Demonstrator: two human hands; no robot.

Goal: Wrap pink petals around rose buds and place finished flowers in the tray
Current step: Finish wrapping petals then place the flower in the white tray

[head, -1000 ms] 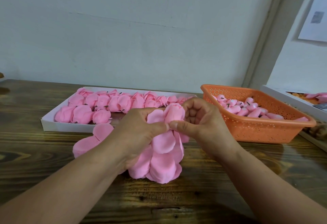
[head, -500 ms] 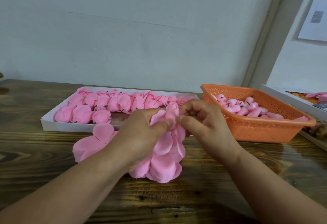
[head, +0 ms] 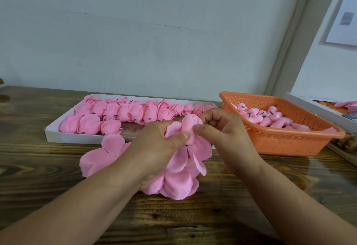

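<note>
Working in a pretty tight spot here: the white tray [head: 52, 134] of finished flowers [head: 123, 113] is sitting right behind both hands, orange basket [head: 289, 142] crowding the right. Left hand [head: 154, 148] is gripping the petal bunch [head: 181, 171], while the right hand [head: 222, 130] is pinching the rose bud [head: 190, 123] at its top, thumbs nearly touching.

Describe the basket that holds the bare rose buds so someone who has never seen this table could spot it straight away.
On the wooden table, look right of the white tray of finished pink flowers. The orange basket sits there beyond the right hand. It alone is orange with perforated walls, and it holds small pink buds.
</note>
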